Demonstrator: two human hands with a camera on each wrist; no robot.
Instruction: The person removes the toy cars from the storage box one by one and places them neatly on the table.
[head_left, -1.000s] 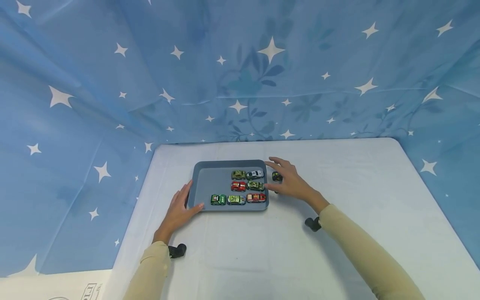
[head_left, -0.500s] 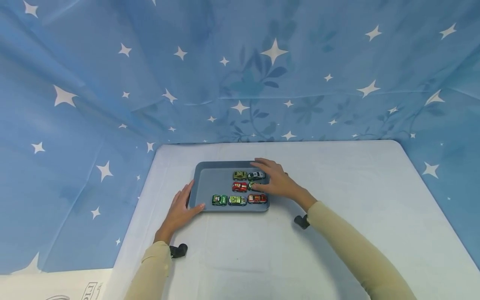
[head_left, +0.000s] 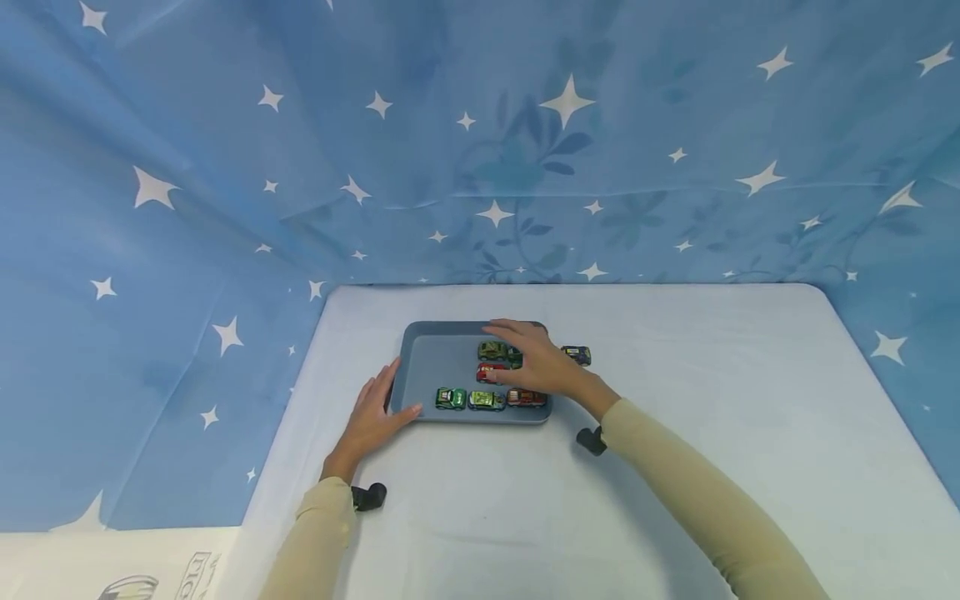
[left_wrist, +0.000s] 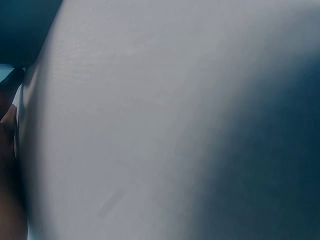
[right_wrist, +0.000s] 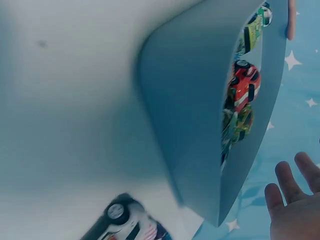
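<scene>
A blue-grey tray stands on the white table, with several small toy cars in its right part. Among them are a green car, a yellow-green car, an orange-red car, an olive car and a red car. My left hand rests at the tray's left side, fingers along the edge and thumb by the near rim. Over the tray's right part hovers my right hand, fingers spread and relaxed, hiding some cars; its thumb is near the red one.
Just right of the tray, a dark toy car sits on the table. A blue star-patterned curtain rises behind and to the sides. Printed pale material lies at the lower left.
My right hand has moved left, from the tray's right edge to above the cars inside. The car outside the tray has come into fuller view. My left hand stays at the tray.
</scene>
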